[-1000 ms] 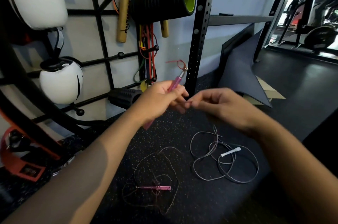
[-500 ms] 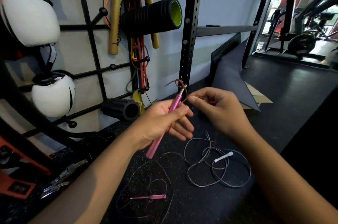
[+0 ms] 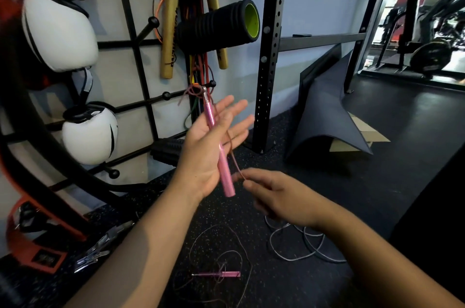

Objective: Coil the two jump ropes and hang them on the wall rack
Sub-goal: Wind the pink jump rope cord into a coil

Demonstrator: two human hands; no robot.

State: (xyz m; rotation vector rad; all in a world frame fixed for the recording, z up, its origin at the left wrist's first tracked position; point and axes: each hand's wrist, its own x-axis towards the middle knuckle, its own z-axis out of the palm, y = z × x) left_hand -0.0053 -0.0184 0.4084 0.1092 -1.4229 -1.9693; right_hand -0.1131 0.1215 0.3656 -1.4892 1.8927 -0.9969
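My left hand [image 3: 212, 146] holds a pink jump-rope handle [image 3: 218, 143] upright across its palm, thumb over it and fingers spread. A thin brown cord [image 3: 232, 154] runs from the handle's metal top down to my right hand [image 3: 275, 197], which pinches it just below the handle. The rope's other pink handle [image 3: 221, 274] lies on the floor among loose loops of the same cord. The second rope [image 3: 302, 245], grey, lies in a loose tangle on the floor under my right wrist, partly hidden. The black wall rack [image 3: 141, 61] with knobbed pegs stands to the left.
On the rack hang white boxing gloves [image 3: 60, 31], wooden sticks [image 3: 169, 31], a black foam roller [image 3: 219, 23] and bands. A black perforated upright [image 3: 269, 56] stands just right of my hands. A folded dark mat [image 3: 324, 111] on cardboard lies beyond. Metal clips [image 3: 95, 255] lie at lower left.
My left hand has raised the handle higher and opened its fingers. My right hand has dropped from the handle's top to below it, drawing the cord down. The view tilted toward the rack.
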